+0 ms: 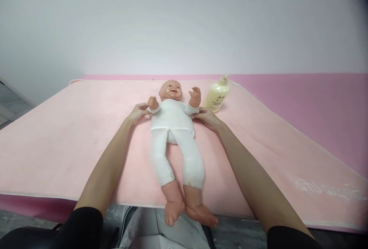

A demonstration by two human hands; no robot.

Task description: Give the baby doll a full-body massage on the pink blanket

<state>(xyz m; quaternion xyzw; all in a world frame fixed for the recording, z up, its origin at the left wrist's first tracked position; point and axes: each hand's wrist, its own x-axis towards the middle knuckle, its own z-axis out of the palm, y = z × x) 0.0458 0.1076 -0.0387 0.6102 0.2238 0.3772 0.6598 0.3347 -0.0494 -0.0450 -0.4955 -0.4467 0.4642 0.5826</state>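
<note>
A baby doll [174, 114] with a white cloth body lies on its back, its head toward the wall and its bare feet past the table's near edge. My left hand [138, 113] is closed on the doll's arm at the left of the view, just below the doll's small fist. On the other side, my right hand [207, 117] grips the other arm near its cuff, fingers partly hidden under it. Close behind my right hand stands a pale yellow pump bottle [217, 94], leaning in the view.
A light pink towel [71, 141] covers most of the table, with white lettering at its right corner. The darker pink tabletop [316, 111] shows on the right. A white wall [184, 26] rises behind. Below the near edge are my lap and a chair.
</note>
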